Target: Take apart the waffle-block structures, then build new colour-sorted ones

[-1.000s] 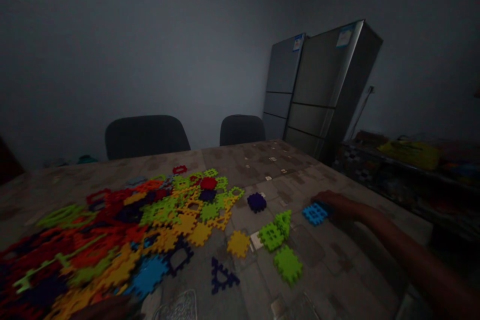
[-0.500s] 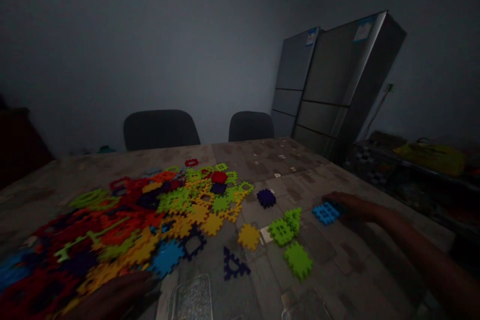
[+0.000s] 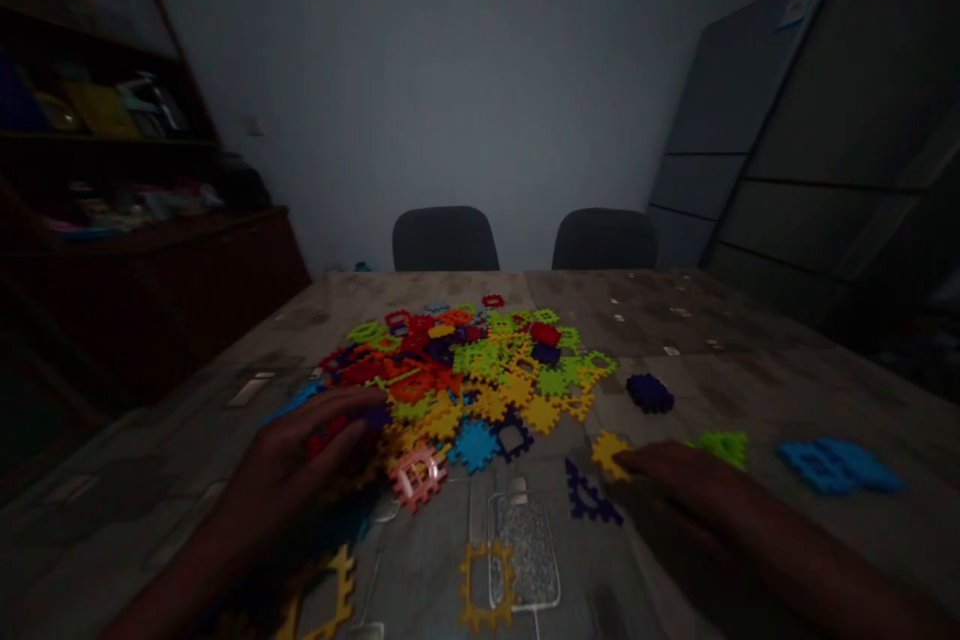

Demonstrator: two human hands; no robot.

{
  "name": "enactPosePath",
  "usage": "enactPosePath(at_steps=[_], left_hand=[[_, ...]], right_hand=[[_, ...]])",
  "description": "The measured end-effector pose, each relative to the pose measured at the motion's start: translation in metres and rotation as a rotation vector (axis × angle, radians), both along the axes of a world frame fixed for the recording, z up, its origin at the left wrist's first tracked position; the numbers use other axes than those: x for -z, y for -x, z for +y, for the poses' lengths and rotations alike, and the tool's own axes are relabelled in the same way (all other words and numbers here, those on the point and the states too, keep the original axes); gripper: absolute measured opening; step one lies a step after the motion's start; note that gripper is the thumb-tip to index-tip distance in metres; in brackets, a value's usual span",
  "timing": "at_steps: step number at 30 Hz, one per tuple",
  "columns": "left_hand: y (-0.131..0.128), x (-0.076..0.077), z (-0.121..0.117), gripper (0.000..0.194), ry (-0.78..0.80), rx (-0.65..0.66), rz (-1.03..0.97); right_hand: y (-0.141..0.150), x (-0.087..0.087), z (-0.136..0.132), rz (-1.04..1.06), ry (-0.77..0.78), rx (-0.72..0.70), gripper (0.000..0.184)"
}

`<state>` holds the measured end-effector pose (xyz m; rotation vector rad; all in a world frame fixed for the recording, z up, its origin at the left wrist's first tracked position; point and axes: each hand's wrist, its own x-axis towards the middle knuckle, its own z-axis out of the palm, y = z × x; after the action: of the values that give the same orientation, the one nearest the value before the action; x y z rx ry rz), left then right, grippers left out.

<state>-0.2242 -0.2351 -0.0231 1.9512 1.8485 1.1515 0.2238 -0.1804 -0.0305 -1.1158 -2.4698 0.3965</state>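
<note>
A heap of flat, toothed plastic pieces (image 3: 480, 365) in red, yellow, green, blue and purple lies on the patterned table (image 3: 705, 340). My left hand (image 3: 304, 450) rests on the near left edge of the heap, fingers stretched out over red and purple pieces. My right hand (image 3: 664, 475) lies low on the table, fingertips at a yellow piece (image 3: 609, 450), with a green piece (image 3: 721, 444) just behind it. A blue piece (image 3: 836, 465) lies apart at the right. A pink square frame piece (image 3: 416, 476) sits between my hands.
Two dark chairs (image 3: 446, 238) stand at the far side of the table. A grey refrigerator (image 3: 810, 140) fills the right. Dark shelves with clutter (image 3: 97, 140) stand at the left. A phone in a clear glittery case (image 3: 523, 545) lies near me. The room is dim.
The view has swung left. My right hand let go of the blue piece and moved left to the yellow piece. My left hand came up onto the heap's near edge.
</note>
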Motion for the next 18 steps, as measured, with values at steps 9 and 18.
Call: enactPosePath(at_steps=[9,18], left_hand=[[0.056,-0.006,-0.023,0.036,0.296,0.125,0.145],[0.056,-0.012,-0.055,0.023,0.407,0.143,0.134]], right_hand=[[0.127,0.003,-0.028,-0.332,0.2,-0.306,0.035],[0.148,0.053,-0.03,-0.252,0.062,-0.45,0.055]])
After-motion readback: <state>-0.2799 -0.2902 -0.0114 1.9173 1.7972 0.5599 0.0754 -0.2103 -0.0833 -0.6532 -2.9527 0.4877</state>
